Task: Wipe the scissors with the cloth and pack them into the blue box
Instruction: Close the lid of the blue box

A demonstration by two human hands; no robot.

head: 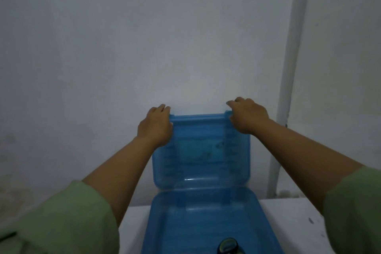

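The blue box (204, 218) stands open on the white table, its translucent lid (201, 150) raised upright against the wall. My left hand (155, 126) grips the lid's top left corner. My right hand (246, 114) grips the top right corner, fingers curled over the edge. At the bottom edge of the view, a dark scissors handle loop (228, 246) shows inside the box; the blades are out of view. No cloth is in sight.
The white table (292, 218) runs under the box and meets a pale wall (144, 47) right behind the lid. A white pipe (288, 80) runs up the wall to the right. Green sleeves fill the bottom corners.
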